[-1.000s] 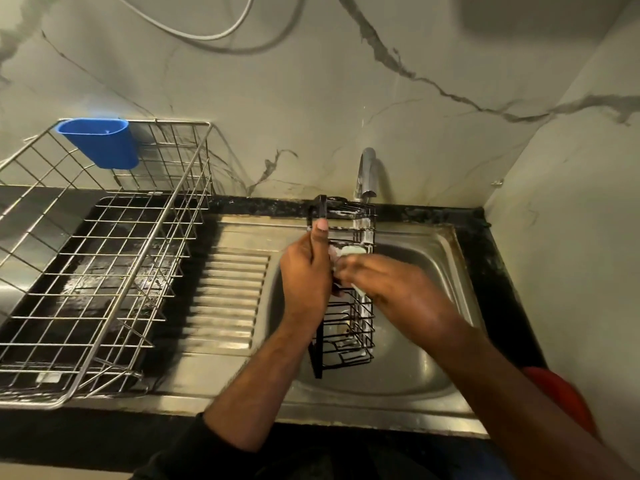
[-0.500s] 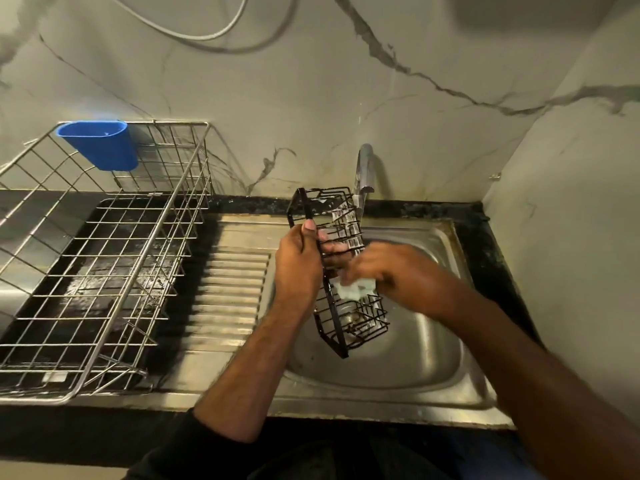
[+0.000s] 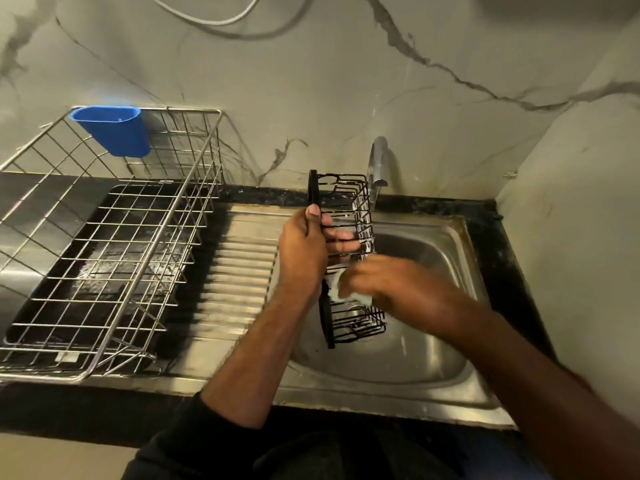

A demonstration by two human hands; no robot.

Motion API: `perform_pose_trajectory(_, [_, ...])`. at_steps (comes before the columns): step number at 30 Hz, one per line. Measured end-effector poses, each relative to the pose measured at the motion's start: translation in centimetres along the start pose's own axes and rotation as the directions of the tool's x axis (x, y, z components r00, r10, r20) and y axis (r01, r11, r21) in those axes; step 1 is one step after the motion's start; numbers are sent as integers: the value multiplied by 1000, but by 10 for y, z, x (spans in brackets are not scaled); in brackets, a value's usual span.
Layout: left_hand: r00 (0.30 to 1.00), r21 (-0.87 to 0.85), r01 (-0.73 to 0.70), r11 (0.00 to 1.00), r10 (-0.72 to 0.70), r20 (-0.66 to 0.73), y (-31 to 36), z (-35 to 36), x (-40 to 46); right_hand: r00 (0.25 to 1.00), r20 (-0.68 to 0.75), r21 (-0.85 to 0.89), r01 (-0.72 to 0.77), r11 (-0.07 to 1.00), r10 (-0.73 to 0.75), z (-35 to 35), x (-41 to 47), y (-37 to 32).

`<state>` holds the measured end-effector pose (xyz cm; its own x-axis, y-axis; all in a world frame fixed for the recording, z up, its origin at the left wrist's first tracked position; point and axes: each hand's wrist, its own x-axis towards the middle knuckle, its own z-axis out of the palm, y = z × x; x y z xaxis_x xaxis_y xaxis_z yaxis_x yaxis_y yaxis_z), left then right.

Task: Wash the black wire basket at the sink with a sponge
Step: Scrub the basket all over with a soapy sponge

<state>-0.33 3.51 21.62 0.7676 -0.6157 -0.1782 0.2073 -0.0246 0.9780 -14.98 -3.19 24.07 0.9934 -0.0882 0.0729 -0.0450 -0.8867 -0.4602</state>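
Observation:
A long, narrow black wire basket point(image 3: 349, 199) stands on end over the steel sink point(image 3: 433, 341), its top near the tap. My left hand point(image 3: 304, 254) grips its left edge, thumb on the outside and fingers reaching through the wires. My right hand point(image 3: 398, 289) is blurred and presses a pale sponge point(image 3: 341, 292) against the basket's lower half, fingers curled round the sponge. The basket's middle is hidden behind both hands.
A chrome tap point(image 3: 377, 164) rises behind the sink. Left of the bowl lies the ribbed drainboard point(image 3: 235, 271). A large steel wire dish rack point(image 3: 104, 254) with a blue plastic cup point(image 3: 112, 129) on its rim fills the counter's left. A marble wall closes the right side.
The basket has turned from a tilt to nearly upright. My right hand has slid the sponge down and toward the basket's left edge. The left hand keeps its grip.

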Motion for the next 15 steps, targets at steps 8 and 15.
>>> perform_pose_trajectory(8, [997, -138, 53, 989, -60, -47, 1, -10, 2, 979, 140, -6, -150, 989, 149, -15, -19, 29])
perform_pose_trajectory(15, [999, -62, 17, 998, -15, 37, -8, 1, -7, 819, -521, 96, -222, 970, 239, -56, 19, 41])
